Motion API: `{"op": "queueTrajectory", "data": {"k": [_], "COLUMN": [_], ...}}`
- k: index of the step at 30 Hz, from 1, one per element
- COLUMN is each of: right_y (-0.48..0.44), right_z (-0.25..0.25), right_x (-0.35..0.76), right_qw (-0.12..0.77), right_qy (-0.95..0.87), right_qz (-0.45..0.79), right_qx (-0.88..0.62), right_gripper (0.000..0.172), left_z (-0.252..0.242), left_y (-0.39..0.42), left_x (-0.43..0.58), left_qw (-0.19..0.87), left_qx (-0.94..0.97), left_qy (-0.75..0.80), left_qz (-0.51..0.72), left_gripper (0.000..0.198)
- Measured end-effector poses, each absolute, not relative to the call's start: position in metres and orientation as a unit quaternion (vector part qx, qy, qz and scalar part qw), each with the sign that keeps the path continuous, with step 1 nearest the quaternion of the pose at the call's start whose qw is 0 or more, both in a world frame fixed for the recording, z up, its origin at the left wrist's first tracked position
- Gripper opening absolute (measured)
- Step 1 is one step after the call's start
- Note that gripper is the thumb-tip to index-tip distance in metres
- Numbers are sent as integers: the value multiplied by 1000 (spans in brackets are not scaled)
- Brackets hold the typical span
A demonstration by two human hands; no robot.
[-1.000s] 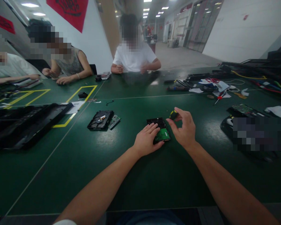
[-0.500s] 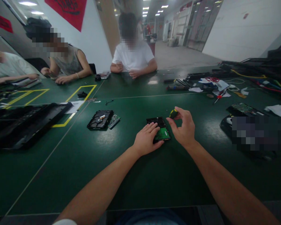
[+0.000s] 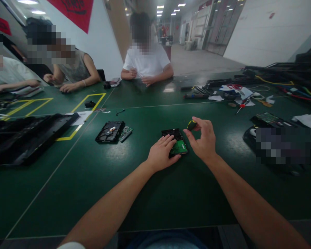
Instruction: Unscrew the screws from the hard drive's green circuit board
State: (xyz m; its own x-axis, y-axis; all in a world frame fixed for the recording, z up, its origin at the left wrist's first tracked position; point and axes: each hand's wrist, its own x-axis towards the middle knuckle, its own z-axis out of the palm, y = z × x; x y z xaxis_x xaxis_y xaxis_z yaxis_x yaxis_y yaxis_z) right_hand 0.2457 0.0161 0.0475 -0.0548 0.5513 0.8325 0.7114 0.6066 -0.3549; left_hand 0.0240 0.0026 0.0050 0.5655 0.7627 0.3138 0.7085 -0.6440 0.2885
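A black hard drive [image 3: 171, 132] with a green circuit board [image 3: 180, 147] lies flat on the green table. My left hand [image 3: 162, 152] rests on its left side, fingers stretched out and lying flat, the thumb along the near edge. Part of the drive is hidden under that hand. Just right of the drive, my right hand [image 3: 203, 140] is closed around a screwdriver [image 3: 191, 124] with a black and yellow handle. Its shaft and tip cannot be made out. To the left sit another black hard drive [image 3: 109, 132] and a loose circuit board [image 3: 125, 133].
A large black plastic housing [image 3: 33, 135] lies at the left. On the right are a pile of dark parts [image 3: 266, 119], a red screwdriver [image 3: 241, 106] and cables [image 3: 200, 91]. Across the table sits a person in a white shirt [image 3: 147, 64]; two others sit at the left.
The view has shifted slightly. Both hands keep nearly the same place, with the screwdriver still in my right hand and my left on the drive.
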Motion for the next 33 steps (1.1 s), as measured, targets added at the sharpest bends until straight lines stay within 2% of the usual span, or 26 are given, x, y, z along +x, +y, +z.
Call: {"op": "queueTrajectory", "data": {"k": [6, 13, 19, 27, 33], "right_y": [16, 16, 15, 15, 16], "right_z": [43, 47, 45, 47, 43], "right_x": [245, 246, 245, 246, 246], "right_qw": [519, 528, 517, 531, 525], "right_qy": [-736, -724, -738, -722, -731], "right_qz": [-45, -71, -47, -71, -60], "right_qx": [-432, -438, -431, -438, -432], "right_gripper": [62, 53, 60, 54, 56], "left_z": [7, 4, 6, 4, 4], "left_y": [2, 3, 3, 3, 4], "left_x": [24, 24, 24, 24, 24], "left_qw": [62, 63, 63, 60, 61], "left_qx": [883, 883, 883, 884, 884], "left_qy": [417, 418, 418, 416, 416], "left_qz": [205, 205, 204, 205, 204], "left_gripper": [68, 68, 68, 69, 69]}}
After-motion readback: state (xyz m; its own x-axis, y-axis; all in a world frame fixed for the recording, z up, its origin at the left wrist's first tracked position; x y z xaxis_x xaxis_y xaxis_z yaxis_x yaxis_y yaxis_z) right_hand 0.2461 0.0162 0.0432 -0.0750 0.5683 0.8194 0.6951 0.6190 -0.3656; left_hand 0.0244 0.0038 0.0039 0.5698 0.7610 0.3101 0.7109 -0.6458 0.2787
